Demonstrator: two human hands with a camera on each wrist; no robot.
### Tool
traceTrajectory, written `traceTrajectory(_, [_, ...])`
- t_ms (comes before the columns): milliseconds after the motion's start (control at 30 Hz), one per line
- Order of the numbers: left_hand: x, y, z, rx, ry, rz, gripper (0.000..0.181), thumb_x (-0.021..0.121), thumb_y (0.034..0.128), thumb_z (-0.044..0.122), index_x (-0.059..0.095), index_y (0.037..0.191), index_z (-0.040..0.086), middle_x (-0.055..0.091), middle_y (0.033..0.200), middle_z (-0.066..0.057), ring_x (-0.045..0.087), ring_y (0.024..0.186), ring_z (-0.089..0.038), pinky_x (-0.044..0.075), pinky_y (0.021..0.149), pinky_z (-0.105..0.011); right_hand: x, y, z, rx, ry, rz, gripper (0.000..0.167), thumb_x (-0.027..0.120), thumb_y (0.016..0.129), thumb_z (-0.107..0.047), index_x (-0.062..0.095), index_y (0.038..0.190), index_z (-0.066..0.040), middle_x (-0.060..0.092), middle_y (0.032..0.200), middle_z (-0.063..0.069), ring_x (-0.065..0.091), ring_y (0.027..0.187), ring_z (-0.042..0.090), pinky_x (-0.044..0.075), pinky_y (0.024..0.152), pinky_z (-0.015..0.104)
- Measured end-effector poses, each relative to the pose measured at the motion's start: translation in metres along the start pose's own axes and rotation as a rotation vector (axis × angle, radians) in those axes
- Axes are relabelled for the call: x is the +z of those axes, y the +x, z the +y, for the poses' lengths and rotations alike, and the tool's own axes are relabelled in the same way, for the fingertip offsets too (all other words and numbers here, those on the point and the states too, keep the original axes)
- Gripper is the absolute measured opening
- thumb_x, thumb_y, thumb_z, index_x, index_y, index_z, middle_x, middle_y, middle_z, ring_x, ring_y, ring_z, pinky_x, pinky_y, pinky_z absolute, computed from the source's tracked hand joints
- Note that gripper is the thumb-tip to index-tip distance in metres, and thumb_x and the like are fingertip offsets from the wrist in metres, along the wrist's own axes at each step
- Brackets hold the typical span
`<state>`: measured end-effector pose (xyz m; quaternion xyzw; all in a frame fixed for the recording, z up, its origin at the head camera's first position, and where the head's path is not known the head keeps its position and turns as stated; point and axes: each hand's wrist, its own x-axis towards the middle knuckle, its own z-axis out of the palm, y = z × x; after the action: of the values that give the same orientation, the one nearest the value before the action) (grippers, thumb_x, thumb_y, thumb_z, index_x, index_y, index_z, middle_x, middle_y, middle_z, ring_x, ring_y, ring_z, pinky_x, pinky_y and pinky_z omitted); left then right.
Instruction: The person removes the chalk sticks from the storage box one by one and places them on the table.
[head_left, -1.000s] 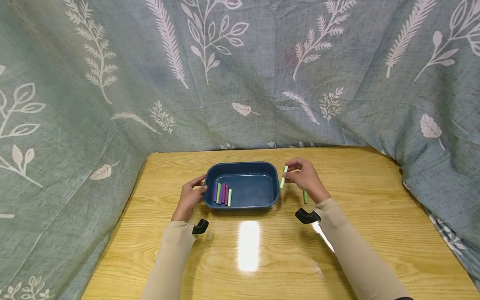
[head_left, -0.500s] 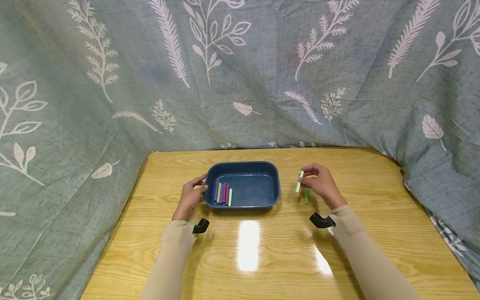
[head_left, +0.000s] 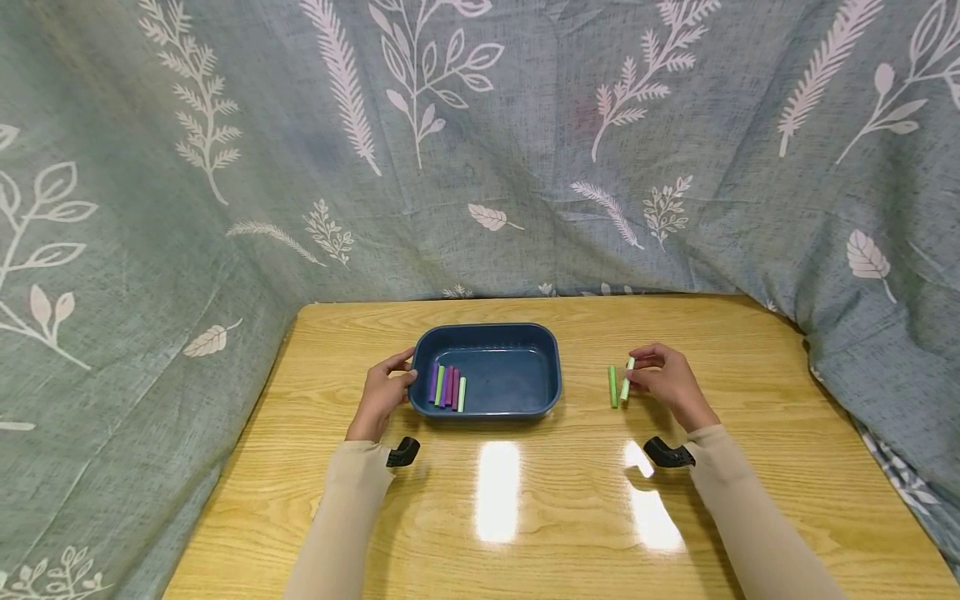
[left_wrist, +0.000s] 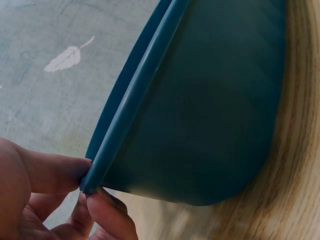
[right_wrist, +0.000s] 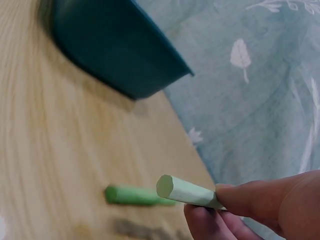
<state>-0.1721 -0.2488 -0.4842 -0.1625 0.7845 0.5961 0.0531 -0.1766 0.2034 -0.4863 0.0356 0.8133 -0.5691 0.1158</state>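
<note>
Left grip [left_wrist: 52,175] on tub rim [left_wrist: 129,105]

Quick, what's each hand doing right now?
Left hand: closed, pinching the rim of the tray.
Right hand: closed, holding a pale green stick.

Free room between blue tray [head_left: 513,377] and darker green stick [head_left: 612,388]

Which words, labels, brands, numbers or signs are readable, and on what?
None readable.
Blue tray, held pale green stick, green stick on the table: no lettering visible.
Curtain: leaf prints only.
Sticks in the tray, black wrist pieces: too small to tell.
</note>
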Motion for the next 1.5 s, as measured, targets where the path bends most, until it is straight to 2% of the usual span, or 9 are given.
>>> traceTrajectory(367, [0.000,0.000,-0.001,0.001,0.002,0.002,0.048,0.058,0.1059,0.001,0.057,0.154,0.008,0.051,0.122,-0.014,0.054,0.072,-0.014,0.048,0.058,-0.020,0.003,0.003,0.016,0.018,-0.067,0.032,0.038,0.065,0.101,0.005,0.056,0.136,0.014,0.061,0.119,0.028,0.067,0.084,0.013,0.060,0.071,0.031])
traceTrajectory(633, [0.001,0.000,0.001,0.005,0.008,0.008,0.048,0.058,0.1059,0.002,0.058,0.153,0.009,0.052,0.122,-0.012,0.052,0.072,-0.014,0.047,0.059,-0.022,0.006,0.003,0.018,0.009,-0.112,0.058,0.036,0.066,0.101,0.005,0.057,0.135,0.013,0.062,0.122,0.032,0.069,0.101,0.033,0.059,0.073,0.029])
traceTrajectory(733, [0.001,0.000,0.001,0.002,0.008,0.011,0.047,0.058,0.1059,0.002,0.058,0.153,0.010,0.051,0.122,-0.013,0.052,0.073,-0.014,0.047,0.059,-0.022,0.007,0.002,0.017,0.012,-0.091,0.066,0.036,0.066,0.100,0.005,0.058,0.135,0.013,0.062,0.120,0.031,0.070,0.098,0.028,0.059,0.072,0.028])
traceTrajectory(933, [0.001,-0.001,0.001,-0.008,-0.002,0.008,0.047,0.058,0.1061,0.001,0.057,0.153,0.008,0.050,0.123,-0.013,0.054,0.073,-0.013,0.049,0.060,-0.021,0.008,0.002,0.016,0.011,0.002,0.055,0.038,0.064,0.100,0.010,0.054,0.136,0.016,0.062,0.121,0.033,0.068,0.084,0.010,0.061,0.073,0.028])
traceTrajectory(1100, [0.002,0.000,0.000,0.001,-0.002,0.009,0.048,0.058,0.1055,-0.001,0.057,0.153,0.007,0.051,0.122,-0.013,0.053,0.074,-0.012,0.049,0.059,-0.021,0.010,0.003,0.015,0.001,0.021,0.053,0.039,0.063,0.100,0.008,0.054,0.137,0.016,0.060,0.124,0.034,0.067,0.082,0.006,0.061,0.073,0.027])
traceTrajectory(1167, [0.002,0.000,0.000,0.003,-0.008,0.008,0.049,0.057,0.1053,-0.001,0.056,0.153,0.006,0.051,0.121,-0.013,0.055,0.076,-0.013,0.050,0.059,-0.020,0.011,0.004,0.014,-0.011,0.008,0.050,0.039,0.063,0.101,0.007,0.054,0.138,0.015,0.060,0.125,0.034,0.069,0.086,0.009,0.061,0.074,0.027])
traceTrajectory(1367, [0.001,0.001,-0.001,-0.002,-0.020,0.003,0.049,0.057,0.1054,-0.001,0.056,0.154,0.006,0.050,0.122,-0.014,0.058,0.078,-0.014,0.050,0.058,-0.019,0.013,0.000,0.003,-0.043,0.002,0.027,0.041,0.062,0.103,0.002,0.054,0.142,0.012,0.059,0.130,0.033,0.071,0.103,0.029,0.062,0.082,0.033])
traceTrajectory(1500, [0.001,0.000,0.000,-0.005,-0.021,0.003,0.049,0.057,0.1056,-0.001,0.056,0.154,0.007,0.050,0.122,-0.014,0.058,0.077,-0.013,0.050,0.058,-0.019,0.016,-0.001,-0.005,-0.062,0.029,0.007,0.042,0.062,0.104,0.002,0.052,0.143,0.013,0.057,0.131,0.033,0.070,0.104,0.033,0.063,0.086,0.038])
